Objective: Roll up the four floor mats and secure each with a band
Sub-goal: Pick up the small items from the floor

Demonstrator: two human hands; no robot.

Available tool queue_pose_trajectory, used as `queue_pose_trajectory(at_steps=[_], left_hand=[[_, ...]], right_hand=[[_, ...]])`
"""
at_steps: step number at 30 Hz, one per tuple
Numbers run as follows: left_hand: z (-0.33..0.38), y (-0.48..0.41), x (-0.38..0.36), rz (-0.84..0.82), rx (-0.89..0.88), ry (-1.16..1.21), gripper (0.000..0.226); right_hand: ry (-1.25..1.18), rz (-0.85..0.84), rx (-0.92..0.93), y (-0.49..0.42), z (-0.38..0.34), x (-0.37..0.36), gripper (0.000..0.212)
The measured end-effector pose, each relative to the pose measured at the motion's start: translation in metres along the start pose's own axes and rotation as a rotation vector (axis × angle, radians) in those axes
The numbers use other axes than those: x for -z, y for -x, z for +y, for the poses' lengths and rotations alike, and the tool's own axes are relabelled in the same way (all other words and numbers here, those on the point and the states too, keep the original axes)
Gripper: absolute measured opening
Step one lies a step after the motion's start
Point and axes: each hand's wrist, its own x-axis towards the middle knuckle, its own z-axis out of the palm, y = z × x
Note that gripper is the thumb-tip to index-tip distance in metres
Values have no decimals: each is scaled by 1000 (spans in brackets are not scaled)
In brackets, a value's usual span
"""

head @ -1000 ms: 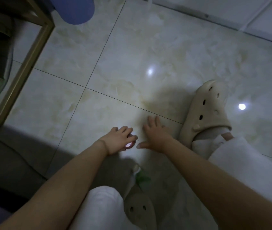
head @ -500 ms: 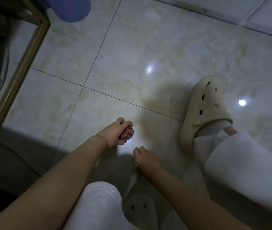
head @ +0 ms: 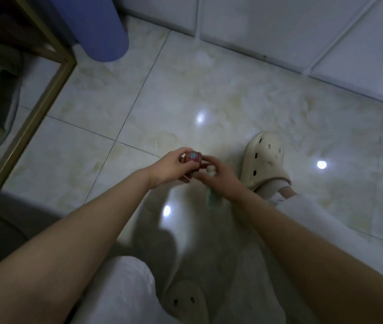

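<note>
My left hand (head: 169,168) grips a small red round object (head: 193,157) with a patterned face, held above the floor tiles. My right hand (head: 223,181) is close against it from the right and holds a small white and green item (head: 211,195), whose pale tip shows between the fingers. I cannot tell what either item is. The fingertips of both hands meet at the red object. A blue rolled mat (head: 101,26) stands on end at the top left, far from both hands.
A gold metal frame (head: 45,101) of a piece of furniture stands at the left. Beige perforated slippers are on my feet, one to the right of the hands (head: 265,160) and one at the bottom (head: 183,300). A white panelled wall (head: 302,31) runs across the top.
Both hands have risen from the floor and come together. The left brought the red object up; the right lifted the white and green item from near my foot. The view tilted upward.
</note>
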Motion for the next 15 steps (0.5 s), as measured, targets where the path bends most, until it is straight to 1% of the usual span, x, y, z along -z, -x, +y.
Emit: queue_pose_trajectory(at_steps=[3, 6, 7, 10, 15], left_hand=[[37, 8, 6, 25, -30, 123, 30], [69, 28, 16, -10, -78, 223, 18], [78, 37, 19, -26, -101, 255, 17], [101, 68, 27, -8, -173, 302, 22], [124, 123, 42, 75, -321, 396, 25]], right_hand=[[-34, 69, 94, -1, -37, 20, 53], [-29, 72, 178, 5, -74, 33, 46], [-26, 64, 200, 9, -86, 36, 44], [7, 11, 256, 23, -124, 41, 41], [121, -39, 364, 53, -188, 35, 46]])
